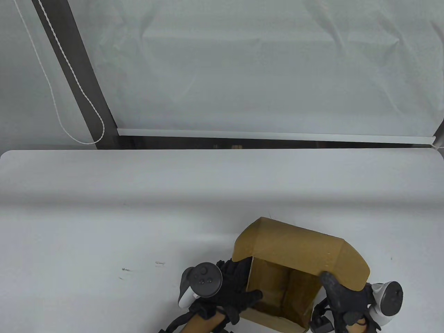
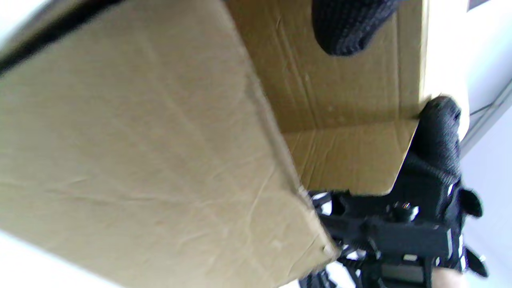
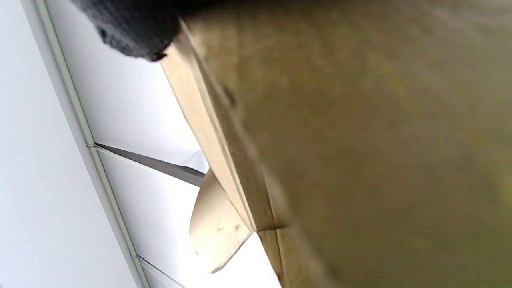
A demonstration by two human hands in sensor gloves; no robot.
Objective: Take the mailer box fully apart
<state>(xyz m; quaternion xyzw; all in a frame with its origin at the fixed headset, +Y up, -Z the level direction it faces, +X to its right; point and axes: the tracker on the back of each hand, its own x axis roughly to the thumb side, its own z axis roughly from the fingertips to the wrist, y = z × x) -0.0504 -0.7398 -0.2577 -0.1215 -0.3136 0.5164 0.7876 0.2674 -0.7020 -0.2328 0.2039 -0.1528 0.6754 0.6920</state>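
My left hand (image 1: 231, 295) grips the left wall of the brown corrugated cardboard mailer box (image 1: 295, 255) (lid flap raised), fingers inside, near the white table's (image 1: 104, 208) front edge; my right hand (image 1: 341, 295) holds its right wall.

Black knit gloves on both hands (image 1: 239, 298), (image 1: 341, 295); black/white trackers.
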